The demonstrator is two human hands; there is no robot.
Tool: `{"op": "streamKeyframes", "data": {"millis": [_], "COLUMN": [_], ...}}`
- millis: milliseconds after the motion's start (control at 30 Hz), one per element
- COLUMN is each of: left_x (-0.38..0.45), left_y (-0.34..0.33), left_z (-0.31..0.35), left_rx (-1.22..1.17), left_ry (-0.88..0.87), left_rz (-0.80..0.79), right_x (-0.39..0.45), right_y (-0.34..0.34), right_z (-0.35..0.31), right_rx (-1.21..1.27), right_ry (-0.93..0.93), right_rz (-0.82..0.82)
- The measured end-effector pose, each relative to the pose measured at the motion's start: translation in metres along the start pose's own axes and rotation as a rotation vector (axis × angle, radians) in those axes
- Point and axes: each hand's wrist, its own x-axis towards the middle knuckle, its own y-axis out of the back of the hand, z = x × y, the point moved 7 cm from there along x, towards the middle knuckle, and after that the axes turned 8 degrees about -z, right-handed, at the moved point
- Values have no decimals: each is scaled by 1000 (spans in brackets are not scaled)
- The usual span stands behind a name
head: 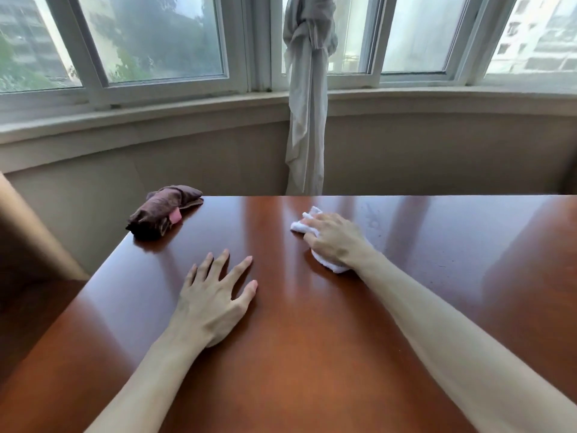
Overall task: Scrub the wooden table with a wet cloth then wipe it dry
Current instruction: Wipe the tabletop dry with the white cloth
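The glossy reddish wooden table (327,354) fills the lower view. My right hand (335,239) lies on top of a white cloth (331,264) near the far middle of the table, its fingers curled over the cloth and pressing it to the wood. The cloth sticks out beyond the fingertips and under the wrist. My left hand (212,298) rests flat on the table with its fingers spread and holds nothing. A dark brown cloth (159,218) with a pink tag lies bunched at the table's far left corner.
A tied-up pale curtain (307,126) hangs behind the table's far edge, below a curved row of windows (162,42). A tan piece of furniture (28,232) stands off the table's left edge. Faint smudges (373,217) show on the wood right of the white cloth.
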Motion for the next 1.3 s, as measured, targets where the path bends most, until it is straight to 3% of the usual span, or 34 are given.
{"op": "streamKeyframes", "data": {"millis": [233,333,733,900,1200,1300], "left_x": [-1,0,1,0,-1,-3], "left_y": [-2,-1,1,2,4,4], "left_z": [0,0,-4,-2,3,3], "left_rx": [-7,3,-33,-24,-2,-12], "left_ry": [-9,-7,-6,10,9,0], "left_rz": [-4,1,49,34,-2,-13], "right_x": [-164,-180,75,107,-63,-132], "right_y": [-26,-24,13,21,-7,-16], "right_z": [-84,-87,59,66,-38,-72], "right_rx": [49,98,102,102,68,33], "right_ry": [183,186,-149,-199,21,52], "right_rz": [25,18,54,64,-54,8]}}
